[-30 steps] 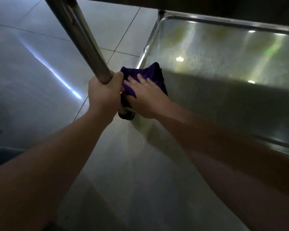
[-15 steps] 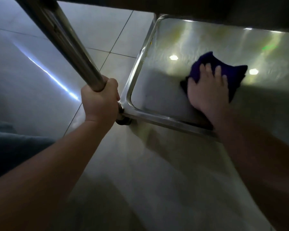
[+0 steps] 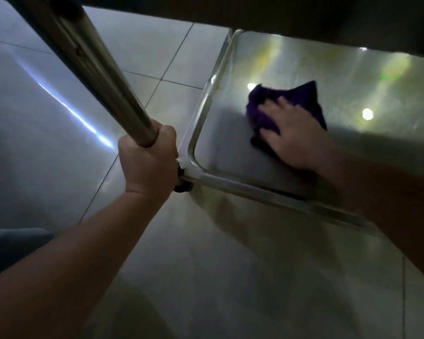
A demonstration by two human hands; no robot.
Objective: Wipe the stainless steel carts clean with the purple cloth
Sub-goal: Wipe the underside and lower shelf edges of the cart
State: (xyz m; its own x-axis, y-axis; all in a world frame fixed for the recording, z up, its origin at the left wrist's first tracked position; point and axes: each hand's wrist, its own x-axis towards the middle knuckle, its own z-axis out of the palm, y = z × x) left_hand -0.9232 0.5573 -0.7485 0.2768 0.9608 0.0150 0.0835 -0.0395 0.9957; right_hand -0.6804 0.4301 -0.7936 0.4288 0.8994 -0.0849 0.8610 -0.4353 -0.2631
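The left hand [image 3: 148, 162] is wrapped in a tight fist around the lower end of the cart's steel post [image 3: 88, 67], which runs up and away toward the top left corner of the view. Just beside that fist, at the foot of the post, a dark caster wheel [image 3: 182, 185] peeks out under the corner of the cart's bottom shelf [image 3: 220, 140]. The right hand [image 3: 291, 133] lies flat on the purple cloth [image 3: 299, 96], fingers straight and slightly spread, pressing it down on the shelf's steel surface. The cloth sits in the left half of the shelf, a little in from its raised rim, bunched, with a pointed corner sticking up past the fingertips. Round spots of light reflect on the steel on either side of the cloth. A darker upper shelf [image 3: 304, 18] overhangs along the top. The floor [image 3: 157, 52] is pale tile with dark grout lines and a bright streak of reflected light on the left.
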